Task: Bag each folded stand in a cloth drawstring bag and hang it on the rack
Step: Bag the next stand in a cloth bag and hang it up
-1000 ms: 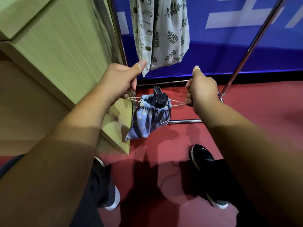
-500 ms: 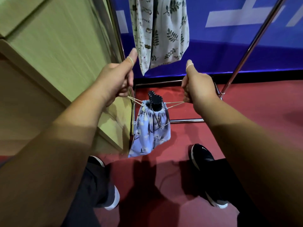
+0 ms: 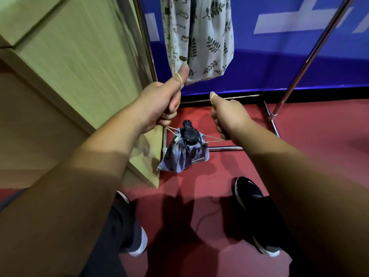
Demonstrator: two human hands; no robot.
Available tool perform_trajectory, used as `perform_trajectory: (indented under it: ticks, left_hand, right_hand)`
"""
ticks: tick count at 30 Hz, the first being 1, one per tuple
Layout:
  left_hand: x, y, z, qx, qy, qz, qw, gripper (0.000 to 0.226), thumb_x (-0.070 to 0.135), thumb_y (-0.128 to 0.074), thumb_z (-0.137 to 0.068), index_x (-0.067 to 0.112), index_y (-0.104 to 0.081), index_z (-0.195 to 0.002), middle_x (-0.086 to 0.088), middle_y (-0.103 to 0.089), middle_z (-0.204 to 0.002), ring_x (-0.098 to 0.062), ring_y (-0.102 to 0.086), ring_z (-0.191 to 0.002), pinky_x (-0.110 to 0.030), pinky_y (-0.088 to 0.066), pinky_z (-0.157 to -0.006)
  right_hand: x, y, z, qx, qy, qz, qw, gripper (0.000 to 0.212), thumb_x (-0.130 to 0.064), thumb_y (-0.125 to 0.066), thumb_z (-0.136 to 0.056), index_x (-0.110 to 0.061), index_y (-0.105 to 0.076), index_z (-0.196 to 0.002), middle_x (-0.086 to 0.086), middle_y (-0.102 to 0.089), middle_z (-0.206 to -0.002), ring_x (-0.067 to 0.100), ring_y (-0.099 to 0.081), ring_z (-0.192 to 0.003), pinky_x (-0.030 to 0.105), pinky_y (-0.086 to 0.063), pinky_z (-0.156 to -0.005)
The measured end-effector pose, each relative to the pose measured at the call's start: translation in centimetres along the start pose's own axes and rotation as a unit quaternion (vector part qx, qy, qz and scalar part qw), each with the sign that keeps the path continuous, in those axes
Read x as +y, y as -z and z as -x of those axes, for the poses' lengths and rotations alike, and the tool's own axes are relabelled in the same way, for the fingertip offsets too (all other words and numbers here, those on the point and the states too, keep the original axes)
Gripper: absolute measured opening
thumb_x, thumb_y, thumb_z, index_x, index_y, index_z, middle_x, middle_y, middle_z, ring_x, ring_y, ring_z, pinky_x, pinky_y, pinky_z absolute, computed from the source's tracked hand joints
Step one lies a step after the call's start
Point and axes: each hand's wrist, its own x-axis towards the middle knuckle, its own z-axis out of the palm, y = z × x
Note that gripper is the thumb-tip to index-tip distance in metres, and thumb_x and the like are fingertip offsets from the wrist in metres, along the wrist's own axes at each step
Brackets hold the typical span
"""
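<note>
My left hand (image 3: 157, 104) and right hand (image 3: 229, 114) each grip one of the thin drawstring cords (image 3: 212, 138), fingers curled tight, and the soft blue bag (image 3: 185, 156) hangs between them before the rack (image 3: 313, 50), the stiff black stand (image 3: 189, 132) poking out; it seems weighty, so the cords are the hold.

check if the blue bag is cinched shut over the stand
Not fully shut: the black stand sticks out through the gathered mouth of the blue bag, cords taut.
</note>
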Motion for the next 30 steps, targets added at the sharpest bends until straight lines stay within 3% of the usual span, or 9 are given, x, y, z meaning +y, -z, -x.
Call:
perform_trajectory:
  ticks: [5, 10, 14, 16, 19, 22, 25, 28, 30]
  left_hand:
    - [0.1, 1.7, 0.5, -0.004, 0.004, -0.106, 0.994, 0.085, 0.090, -0.058, -0.080, 0.013, -0.034, -0.052, -0.008, -0.022, -0.052, -0.021, -0.022, -0.049, -0.026, -0.028, -0.048]
    - [-0.1, 2.9, 1.0, -0.023, 0.049, -0.012, 0.998, 0.081, 0.089, -0.055, -0.077, 0.019, -0.022, -0.054, -0.005, -0.010, -0.053, -0.016, -0.007, -0.047, -0.020, -0.015, -0.048]
    - [-0.3, 3.2, 1.0, -0.032, 0.036, -0.004, 0.999, 0.085, 0.094, -0.062, -0.063, 0.017, -0.028, -0.055, -0.006, -0.013, -0.054, -0.015, -0.012, -0.046, -0.018, -0.020, -0.047]
    - [-0.3, 3.1, 1.0, -0.043, 0.007, 0.010, 0.999, 0.087, 0.094, -0.062, -0.069, 0.012, -0.038, -0.055, -0.006, -0.019, -0.051, -0.016, -0.020, -0.043, -0.023, -0.031, -0.048]
    - [-0.3, 2.6, 0.7, -0.045, -0.042, -0.001, 0.998, 0.075, 0.090, -0.071, -0.066, 0.015, -0.063, -0.065, -0.009, -0.051, -0.056, -0.024, -0.055, -0.056, -0.037, -0.053, -0.073]
    - [0.0, 1.6, 0.6, -0.019, -0.074, -0.025, 0.997, 0.062, 0.082, -0.082, -0.062, 0.023, -0.067, -0.074, -0.005, -0.065, -0.073, -0.022, -0.065, -0.077, -0.043, -0.052, -0.088]
    - [0.7, 0.5, 1.0, 0.059, -0.092, 0.007, 0.994, 0.057, 0.068, -0.082, -0.066, 0.016, -0.059, -0.071, -0.005, -0.053, -0.061, -0.017, -0.051, -0.055, -0.041, -0.055, -0.075]
    - [1.0, -0.3, 1.8, 0.070, -0.101, 0.029, 0.992, 0.057, 0.068, -0.087, -0.062, 0.014, -0.070, -0.063, -0.013, -0.066, -0.065, -0.025, -0.059, -0.065, -0.045, -0.052, -0.078]
    - [1.4, -0.8, 2.4, 0.078, -0.106, 0.054, 0.990, 0.052, 0.064, -0.088, -0.069, 0.014, -0.075, -0.071, -0.020, -0.073, -0.076, -0.027, -0.066, -0.073, -0.042, -0.054, -0.080]
  right_hand:
    - [0.0, 1.2, -0.4, 0.048, 0.020, -0.041, 0.998, 0.046, -0.047, -0.054, -0.103, -0.027, -0.040, -0.065, -0.006, -0.032, -0.050, 0.016, -0.025, -0.042, 0.022, -0.023, -0.048]
    - [-0.3, 2.2, -0.3, 0.086, 0.017, -0.108, 0.990, 0.043, -0.047, -0.053, -0.105, -0.027, -0.040, -0.069, -0.006, -0.031, -0.050, 0.016, -0.025, -0.040, 0.021, -0.024, -0.044]
    - [-0.7, 2.0, -0.1, -0.007, 0.010, -0.129, 0.992, 0.058, -0.061, -0.050, -0.106, -0.027, -0.030, -0.062, -0.002, -0.018, -0.061, 0.019, -0.013, -0.053, 0.027, -0.018, -0.047]
    - [-1.5, 1.8, 0.4, -0.076, 0.011, -0.137, 0.988, 0.064, -0.072, -0.047, -0.103, -0.024, -0.032, -0.063, 0.001, -0.015, -0.066, 0.021, -0.012, -0.059, 0.030, -0.023, -0.050]
    - [-2.9, 1.4, 1.3, -0.102, 0.044, -0.136, 0.984, 0.062, -0.074, -0.049, -0.100, -0.018, -0.053, -0.073, 0.000, -0.041, -0.063, 0.018, -0.041, -0.055, 0.034, -0.052, -0.065]
    - [-3.5, 0.9, 1.9, -0.055, 0.079, -0.107, 0.990, 0.060, -0.077, -0.061, -0.093, -0.016, -0.057, -0.097, -0.002, -0.050, -0.073, 0.016, -0.053, -0.069, 0.036, -0.054, -0.083]
    - [-3.9, 0.6, 2.9, 0.003, 0.086, -0.023, 0.996, 0.068, -0.089, -0.063, -0.080, -0.021, -0.057, -0.092, -0.001, -0.053, -0.080, 0.018, -0.061, -0.072, 0.038, -0.061, -0.084]
    - [-4.1, 0.0, 5.0, 0.011, 0.148, 0.044, 0.988, 0.068, -0.086, -0.061, -0.084, -0.018, -0.056, -0.078, 0.001, -0.055, -0.074, 0.019, -0.059, -0.069, 0.039, -0.059, -0.076]
    - [-4.1, -0.3, 6.2, 0.013, 0.195, 0.033, 0.980, 0.071, -0.079, -0.068, -0.086, -0.008, -0.069, -0.081, 0.000, -0.064, -0.072, 0.016, -0.061, -0.069, 0.038, -0.055, -0.077]
